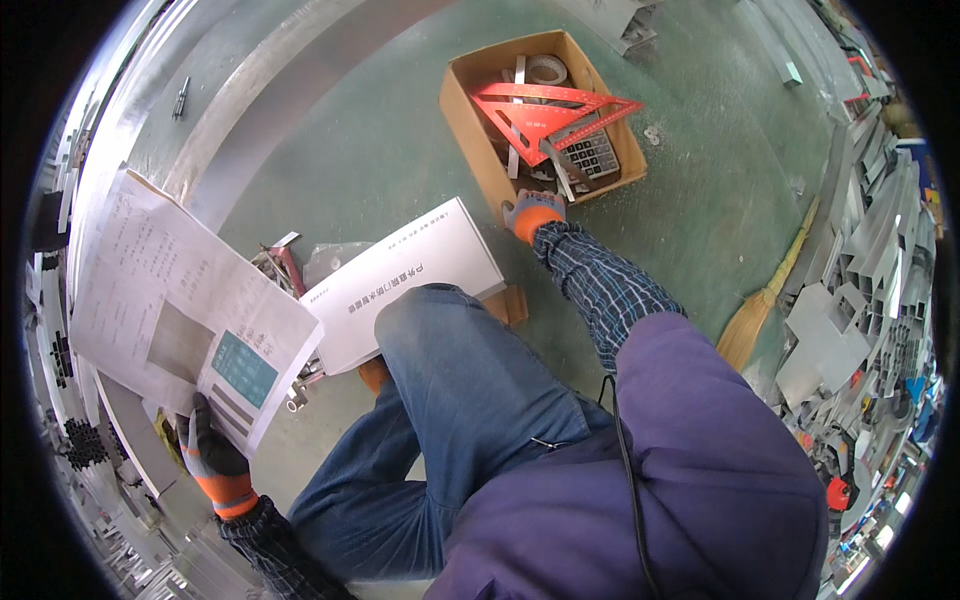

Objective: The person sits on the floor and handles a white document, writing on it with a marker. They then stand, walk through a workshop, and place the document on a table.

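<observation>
My left hand, in a grey, black and orange glove, pinches the lower edge of printed sheets of paper. The top sheet has handwriting, a grey picture and a teal block. My right hand, gloved alike, grips the near left corner of an open cardboard box; its fingertips are partly hidden at the rim. Inside the box are a red triangular square, a calculator, a roll of tape and metal pieces. A closed white box lies tilted by my bent knee.
Metal hardware lies beside the white box, partly under the papers. A straw broom rests on the green floor at right. Metal profiles and offcuts crowd the right side. A small metal part lies at upper left.
</observation>
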